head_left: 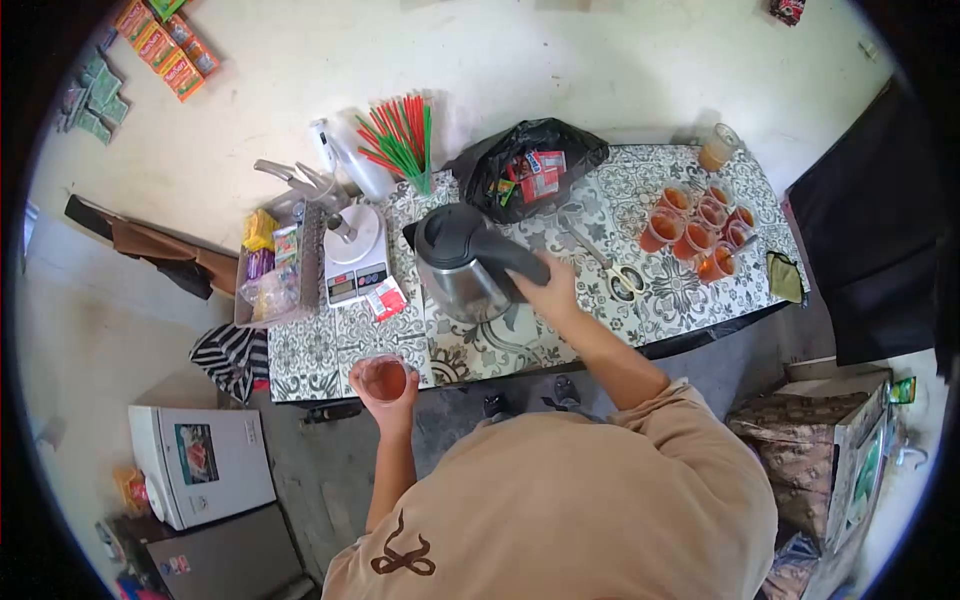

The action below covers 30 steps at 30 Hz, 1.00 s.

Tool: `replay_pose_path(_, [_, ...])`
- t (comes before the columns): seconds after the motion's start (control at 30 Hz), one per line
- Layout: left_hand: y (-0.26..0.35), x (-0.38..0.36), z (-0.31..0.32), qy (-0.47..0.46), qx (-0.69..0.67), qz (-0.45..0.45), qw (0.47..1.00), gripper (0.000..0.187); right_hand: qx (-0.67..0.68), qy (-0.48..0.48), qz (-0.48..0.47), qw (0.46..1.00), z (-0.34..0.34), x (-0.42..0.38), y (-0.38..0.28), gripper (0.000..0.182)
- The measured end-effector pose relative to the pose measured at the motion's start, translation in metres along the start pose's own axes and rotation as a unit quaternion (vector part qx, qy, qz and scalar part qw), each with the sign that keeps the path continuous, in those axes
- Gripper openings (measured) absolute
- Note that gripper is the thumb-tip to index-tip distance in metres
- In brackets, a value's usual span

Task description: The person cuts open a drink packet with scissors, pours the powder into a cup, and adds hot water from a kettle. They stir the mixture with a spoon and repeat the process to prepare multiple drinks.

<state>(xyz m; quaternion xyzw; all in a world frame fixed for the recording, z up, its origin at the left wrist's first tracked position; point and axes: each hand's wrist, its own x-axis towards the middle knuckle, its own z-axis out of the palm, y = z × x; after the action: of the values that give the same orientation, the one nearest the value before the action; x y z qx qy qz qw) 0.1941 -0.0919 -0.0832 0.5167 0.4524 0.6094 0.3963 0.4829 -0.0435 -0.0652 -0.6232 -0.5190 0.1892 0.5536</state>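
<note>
My left hand [388, 408] is wrapped round a clear plastic cup [385, 378] of reddish-brown drink, near the front edge of the patterned table. My right hand [547, 290] grips the black handle of an electric kettle [468, 275], which has a steel body and a dark lid. The kettle is over the middle of the table, its spout facing left. Left of it, a kitchen scale [358, 268] carries a small metal measuring cup [342, 228], with a red-and-white sachet [386, 298] at its corner. Scissors [618, 275] lie right of the kettle.
Several filled plastic cups [695, 238] cluster at the right, with a glass jar [718, 148] behind them. A black plastic bag [530, 135] of sachets sits at the back, beside red and green straws [398, 135]. A basket of packets [270, 290] stands at the left.
</note>
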Motion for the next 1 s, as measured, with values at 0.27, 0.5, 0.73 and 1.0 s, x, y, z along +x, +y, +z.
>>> replay_pose_path(0.27, [-0.030, 0.032, -0.052, 0.006, 0.053, 0.029, 0.998, 0.070, -0.017, 0.031, -0.048, 0.998, -0.009, -0.080, -0.009, 0.022])
replay_pose_path(0.5, [-0.018, 0.064, -0.085, 0.010, 0.055, 0.022, 0.998, 0.070, 0.089, -0.028, -0.083, 0.992, 0.023, -0.101, -0.030, 0.021])
replay_pose_path(0.73, [-0.011, 0.070, -0.101, 0.041, 0.045, -0.006, 0.998, 0.075, 0.120, -0.069, -0.090, 0.986, 0.062, -0.094, -0.054, 0.024])
replay_pose_path(1.0, [-0.025, 0.060, -0.126, 0.040, 0.081, 0.030, 0.995, 0.067, 0.069, 0.014, -0.093, 0.993, 0.074, -0.081, -0.037, 0.028])
